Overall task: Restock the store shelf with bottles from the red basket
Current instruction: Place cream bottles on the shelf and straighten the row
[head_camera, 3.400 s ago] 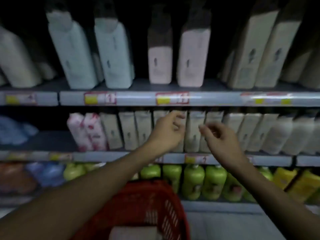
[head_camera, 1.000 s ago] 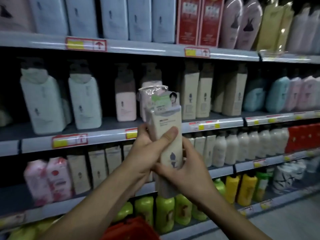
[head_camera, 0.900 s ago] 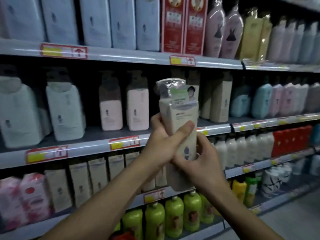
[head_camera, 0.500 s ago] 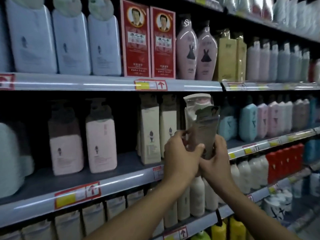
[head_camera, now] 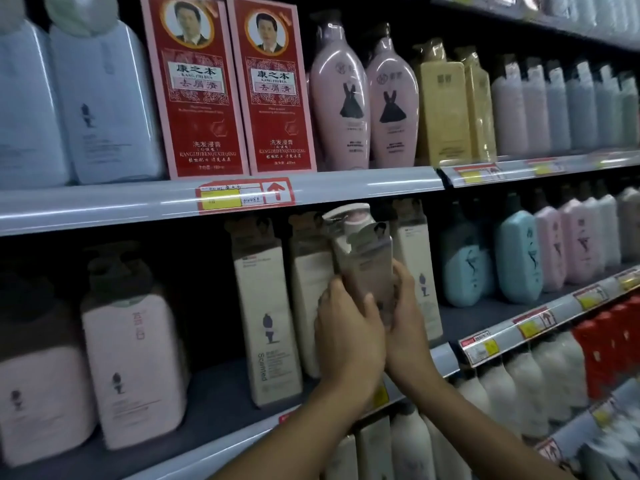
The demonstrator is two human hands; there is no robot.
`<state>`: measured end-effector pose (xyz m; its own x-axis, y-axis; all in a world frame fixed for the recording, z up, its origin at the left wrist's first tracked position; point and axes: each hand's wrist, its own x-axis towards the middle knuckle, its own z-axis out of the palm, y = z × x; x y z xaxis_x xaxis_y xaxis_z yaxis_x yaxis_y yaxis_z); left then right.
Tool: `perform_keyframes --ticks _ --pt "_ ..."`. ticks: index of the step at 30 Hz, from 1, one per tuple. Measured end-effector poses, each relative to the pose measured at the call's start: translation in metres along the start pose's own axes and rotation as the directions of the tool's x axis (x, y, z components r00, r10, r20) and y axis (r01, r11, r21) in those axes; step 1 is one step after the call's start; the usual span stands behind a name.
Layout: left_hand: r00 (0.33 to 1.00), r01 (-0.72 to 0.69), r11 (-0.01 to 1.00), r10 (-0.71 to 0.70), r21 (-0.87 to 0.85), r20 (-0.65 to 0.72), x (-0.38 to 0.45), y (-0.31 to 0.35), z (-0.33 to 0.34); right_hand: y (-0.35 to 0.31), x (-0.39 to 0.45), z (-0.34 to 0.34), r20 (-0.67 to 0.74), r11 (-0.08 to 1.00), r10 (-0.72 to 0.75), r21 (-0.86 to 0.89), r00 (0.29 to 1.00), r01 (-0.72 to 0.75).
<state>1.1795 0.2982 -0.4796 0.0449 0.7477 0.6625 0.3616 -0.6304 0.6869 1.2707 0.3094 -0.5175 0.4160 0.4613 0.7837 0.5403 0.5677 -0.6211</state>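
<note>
Both hands, left [head_camera: 349,330] and right [head_camera: 407,320], clamp the bottle [head_camera: 363,261] upright between them, likely to steer it into the shelf [head_camera: 214,403] row beyond.

Pink bottles [head_camera: 338,98] glossy plastic; red boxes [head_camera: 194,88] card.

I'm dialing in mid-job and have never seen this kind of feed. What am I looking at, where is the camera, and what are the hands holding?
There is no machine: these are a person's two bare arms, filmed by one wide-angle camera worn on the head, looking forward at a store shelf. Both hands grip one beige bottle wrapped in clear plastic: the left hand around its lower left side, the right hand on its right. It is held up, tilted, in front of a row of similar beige bottles on the middle shelf. Pink bottles stand further left, blue ones to the right. The shelf above carries red boxes. The red basket is out of view.
</note>
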Motion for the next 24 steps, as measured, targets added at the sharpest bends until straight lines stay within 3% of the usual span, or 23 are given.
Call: perform_keyframes --ticks 3,6,10,14,20,22,24 --pt "0.998 0.014 1.0 -0.015 0.014 0.061 0.004 0.006 0.005 0.002 0.013 -0.003 0.015 0.992 0.035 -0.12 0.999 -0.033" --pt "0.994 -0.064 0.997 0.061 0.032 0.091 -0.001 0.005 0.01 0.007 0.024 -0.004 -0.002 0.945 0.044 -0.325 0.999 -0.042" --pt "0.994 -0.098 0.995 0.098 -0.006 0.048 -0.005 -0.005 0.005 0.002 0.028 0.003 0.07 0.929 0.046 -0.37 0.996 -0.017" --pt "0.99 -0.139 0.989 0.139 -0.043 0.013 -0.011 -0.02 -0.008 -0.001 0.022 0.013 -0.02 0.929 0.078 -0.362 0.997 -0.08" --pt "0.972 -0.186 0.981 0.176 -0.048 -0.157 -0.021 -0.031 -0.03 -0.001 0.015 0.013 -0.075 0.882 0.095 -0.456 0.993 -0.119" --pt "0.94 -0.23 0.972 0.233 0.044 -0.25 -0.027 -0.039 -0.044 -0.001 0.01 0.009 -0.092 0.882 0.111 -0.449 0.99 -0.141" --pt "0.904 -0.223 0.961 0.266 0.162 -0.336 -0.033 -0.052 -0.061 -0.002 -0.004 0.004 -0.176 0.905 0.024 -0.414 0.984 -0.097"
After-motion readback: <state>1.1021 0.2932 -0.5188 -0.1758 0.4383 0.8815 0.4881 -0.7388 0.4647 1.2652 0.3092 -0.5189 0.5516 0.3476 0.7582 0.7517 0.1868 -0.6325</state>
